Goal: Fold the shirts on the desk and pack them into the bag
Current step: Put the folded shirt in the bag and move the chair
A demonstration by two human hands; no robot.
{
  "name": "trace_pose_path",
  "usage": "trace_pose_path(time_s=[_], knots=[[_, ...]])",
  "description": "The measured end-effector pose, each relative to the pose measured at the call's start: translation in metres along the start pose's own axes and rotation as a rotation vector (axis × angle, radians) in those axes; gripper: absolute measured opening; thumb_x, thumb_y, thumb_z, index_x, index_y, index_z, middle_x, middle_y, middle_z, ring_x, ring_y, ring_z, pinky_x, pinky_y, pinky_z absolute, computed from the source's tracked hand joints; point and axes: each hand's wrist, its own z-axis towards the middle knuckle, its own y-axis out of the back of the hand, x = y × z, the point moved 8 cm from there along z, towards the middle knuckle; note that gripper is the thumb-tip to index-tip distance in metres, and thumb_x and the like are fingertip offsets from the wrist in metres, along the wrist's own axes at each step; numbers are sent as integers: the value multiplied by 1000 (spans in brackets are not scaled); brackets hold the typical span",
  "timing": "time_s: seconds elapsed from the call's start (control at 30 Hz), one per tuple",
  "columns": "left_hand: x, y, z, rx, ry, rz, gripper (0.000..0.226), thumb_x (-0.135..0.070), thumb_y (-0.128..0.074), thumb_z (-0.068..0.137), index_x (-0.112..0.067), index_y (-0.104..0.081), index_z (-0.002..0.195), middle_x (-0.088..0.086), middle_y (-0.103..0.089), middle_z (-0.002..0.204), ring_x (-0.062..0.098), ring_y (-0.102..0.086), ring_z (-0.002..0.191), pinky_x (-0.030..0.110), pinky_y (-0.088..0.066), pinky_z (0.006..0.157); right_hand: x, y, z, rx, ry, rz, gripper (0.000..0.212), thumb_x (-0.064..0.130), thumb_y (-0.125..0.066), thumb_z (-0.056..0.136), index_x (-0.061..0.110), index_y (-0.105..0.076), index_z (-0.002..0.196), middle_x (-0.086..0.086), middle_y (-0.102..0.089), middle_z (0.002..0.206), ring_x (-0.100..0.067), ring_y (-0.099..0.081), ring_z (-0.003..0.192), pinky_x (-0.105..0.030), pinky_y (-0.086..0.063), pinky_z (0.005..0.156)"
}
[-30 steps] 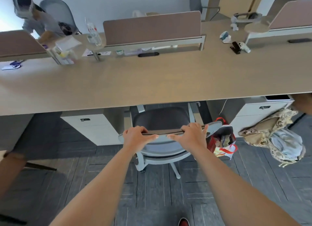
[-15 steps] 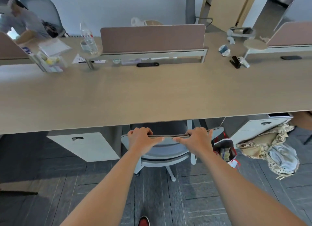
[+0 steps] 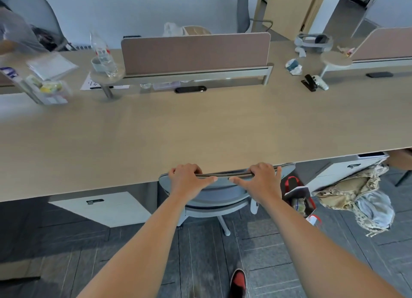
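My left hand [image 3: 188, 178] and my right hand [image 3: 262, 178] both grip the top edge of a grey office chair's backrest [image 3: 223, 186], which sits tucked against the front edge of the long wooden desk [image 3: 200, 130]. A red and white bag [image 3: 299, 199] stands on the floor just right of the chair, with something patterned inside it. Further right, a heap of camouflage and pale blue shirts [image 3: 359, 197] lies on a seat by the desk's right end. No shirts lie on the desk in front of me.
A brown divider panel [image 3: 196, 50] runs along the desk's back. A water bottle [image 3: 101, 54] stands at back left, a black stapler [image 3: 308, 82] at back right. White drawer cabinets [image 3: 104, 207] sit under the desk. A person is at far left. My red shoe [image 3: 238, 283] is below.
The chair has rolled forward under the desk with both hands on its backrest, and I have stepped closer; the desk fills more of the view.
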Motion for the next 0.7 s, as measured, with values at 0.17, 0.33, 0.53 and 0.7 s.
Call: trace_pose_path(time_s=[0.17,0.33,0.53,0.7], knots=[[3,5,23,-18,3,-1,54,-86,-57,65,-35,-62,80,-20,-59,80,11,-53,91,37,-33,94,7,-1,22,-26,29,36,75,94,-38,70,30,-63,100,10,-51,110,-15,-40,127,-59,-2,122],[0,3,37,-14,20,9,53,-86,-55,67,-35,-61,80,-19,-59,80,11,-53,91,37,-33,93,7,-1,44,-4,40,79,75,93,-43,69,30,-64,104,12,-50,113,-14,-37,131,-59,3,121],[0,1,40,-8,28,4,53,-86,-57,67,-35,-61,81,-19,-58,82,10,-52,91,36,-32,92,5,-2,48,-23,50,97,77,95,-39,65,31,-64,100,14,-49,110,-13,-38,127,-60,4,121],[-3,4,36,49,51,0,55,-88,-55,64,-35,-61,79,-18,-61,79,12,-54,90,39,-35,94,6,-1,46,61,34,98,76,92,-46,69,30,-64,110,11,-50,121,-13,-33,135,-60,3,121]])
